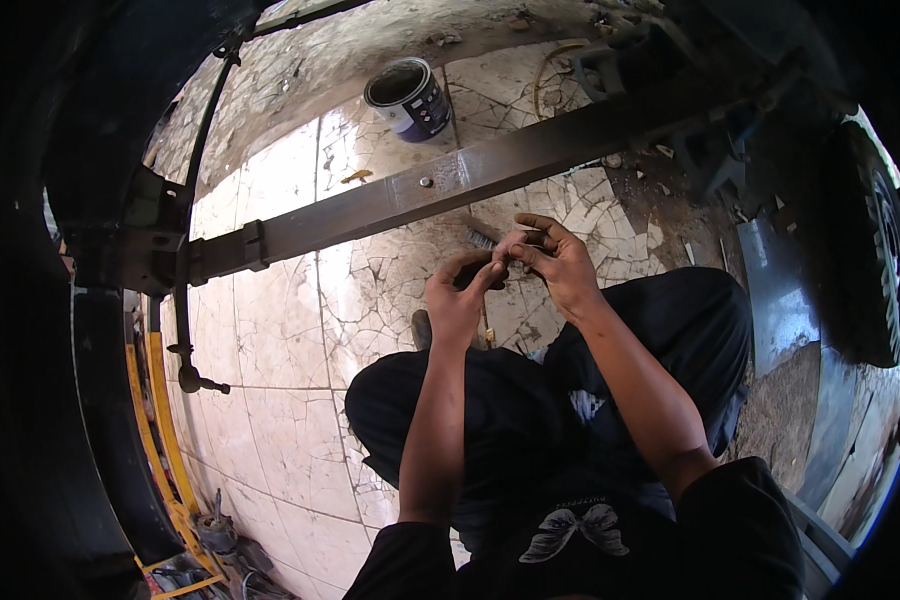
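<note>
My left hand (463,283) and my right hand (552,255) meet in front of my knees, fingertips together. Both are closed in a pinch around something small between them, mostly hidden by the fingers and too small to name. Grime darkens the fingers. Just beyond the hands, a wire brush (481,240) lies on the tiled floor, partly covered by my fingers. Past it, a long dark metal beam (370,213) runs across the view, with a small round bolt head (426,182) on its face.
An open paint can (407,98) stands on cracked tiles beyond the beam. A thin rod (184,300) with a jointed end hangs at left, near yellow metal bars (160,410). A large tyre (875,260) stands at right beside a flat metal sheet (778,295).
</note>
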